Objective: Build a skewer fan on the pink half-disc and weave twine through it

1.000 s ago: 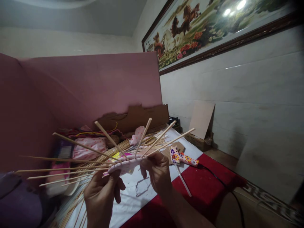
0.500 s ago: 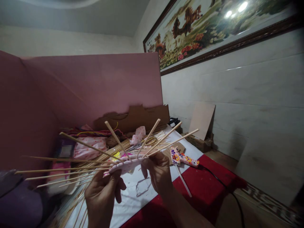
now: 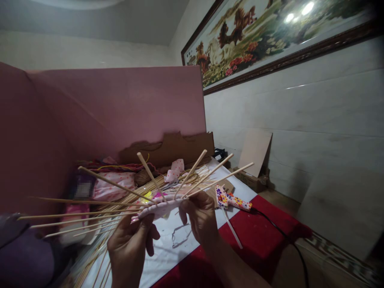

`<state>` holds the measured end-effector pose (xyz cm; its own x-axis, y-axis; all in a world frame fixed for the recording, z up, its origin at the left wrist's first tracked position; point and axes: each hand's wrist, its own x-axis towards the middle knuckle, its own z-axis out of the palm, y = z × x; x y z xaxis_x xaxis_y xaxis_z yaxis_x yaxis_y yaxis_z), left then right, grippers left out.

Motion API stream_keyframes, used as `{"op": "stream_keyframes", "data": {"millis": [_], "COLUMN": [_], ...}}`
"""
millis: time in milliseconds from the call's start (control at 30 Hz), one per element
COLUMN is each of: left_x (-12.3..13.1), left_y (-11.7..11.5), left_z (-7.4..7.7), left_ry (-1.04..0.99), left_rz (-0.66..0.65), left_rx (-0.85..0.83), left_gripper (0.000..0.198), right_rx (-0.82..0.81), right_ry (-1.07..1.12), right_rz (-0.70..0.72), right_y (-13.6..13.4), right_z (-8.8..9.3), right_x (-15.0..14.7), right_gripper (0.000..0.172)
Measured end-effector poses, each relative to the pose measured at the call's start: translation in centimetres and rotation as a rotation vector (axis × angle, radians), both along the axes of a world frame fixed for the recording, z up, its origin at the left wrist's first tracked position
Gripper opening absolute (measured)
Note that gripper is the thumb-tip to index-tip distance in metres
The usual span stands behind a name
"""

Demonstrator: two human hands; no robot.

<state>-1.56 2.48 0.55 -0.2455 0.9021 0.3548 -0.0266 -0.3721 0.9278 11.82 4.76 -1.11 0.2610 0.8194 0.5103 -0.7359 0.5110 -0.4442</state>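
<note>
Pink panel (image 3: 120, 108) behind, pale tiled wall (image 3: 285, 116) to the right; framed horse picture (image 3: 255, 36) on the wall. Work surface below: white sheet (image 3: 156, 260) beside red cloth (image 3: 258, 240). Brown cardboard (image 3: 186, 148) stands along the panel's foot.

Wooden sticks (image 3: 151, 176) fan out from a pale padded disc (image 3: 162, 208), held up over the white sheet, between both hands. The fan's left sticks cross in front of the spotted cloth (image 3: 114, 186) and a heap of loose sticks (image 3: 156, 185), partly blocking both.

Left hand (image 3: 129, 248): thumb on the disc's near edge, fingers bent beneath, gap closed to the disc's thickness. Right hand (image 3: 201, 218): thumb and forefinger pinch the disc's right end, by the rightmost stick; remaining fingers curled. Exact contact under the disc hidden.

Flower-patterned glue gun (image 3: 232, 200) lies right of the hands, well apart from the disc; dark cord (image 3: 279, 228) trails over the red. Narrow white strip (image 3: 232, 230) nearby, slanting across the red.
</note>
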Motion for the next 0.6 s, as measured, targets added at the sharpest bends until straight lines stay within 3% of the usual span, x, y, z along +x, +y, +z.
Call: {"op": "stream_keyframes", "data": {"millis": [600], "left_x": [-0.01], "left_y": [-0.02], "left_z": [-0.47], "left_ry": [0.033], "left_rz": [0.06], "left_rx": [0.131], "left_gripper": [0.022], "right_rx": [0.013], "right_ry": [-0.071], "right_rz": [-0.011], "right_y": [-0.24], "right_z": [0.23], "right_x": [0.09], "right_gripper": [0.01]}}
